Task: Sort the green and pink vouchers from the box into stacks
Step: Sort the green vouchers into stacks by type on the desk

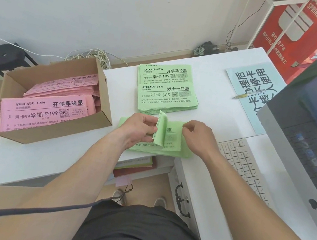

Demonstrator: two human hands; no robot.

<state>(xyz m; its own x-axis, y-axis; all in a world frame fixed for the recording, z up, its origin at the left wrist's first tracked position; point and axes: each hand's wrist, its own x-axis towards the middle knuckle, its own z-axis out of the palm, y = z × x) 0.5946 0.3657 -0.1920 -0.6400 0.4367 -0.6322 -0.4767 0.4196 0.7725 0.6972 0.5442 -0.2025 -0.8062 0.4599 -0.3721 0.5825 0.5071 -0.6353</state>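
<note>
A cardboard box (104,91) at the left holds several pink vouchers (41,114). Two stacks of green vouchers lie on the white desk: a far stack (163,74) and one just in front of it (166,99). A third green stack (171,148) lies at the desk's near edge under my hands. My left hand (139,129) pinches a folded-up bunch of green vouchers (160,130) lifted from this stack. My right hand (196,135) hovers at the stack's right side with its fingers curled; whether it grips paper is hidden.
A white keyboard (243,165) and a large monitor (314,143) stand at the right. A pale blue sign (257,114) with a pen (248,95) lies at the back right. Books sit on a shelf (138,164) under the desk. Cables lie behind the box.
</note>
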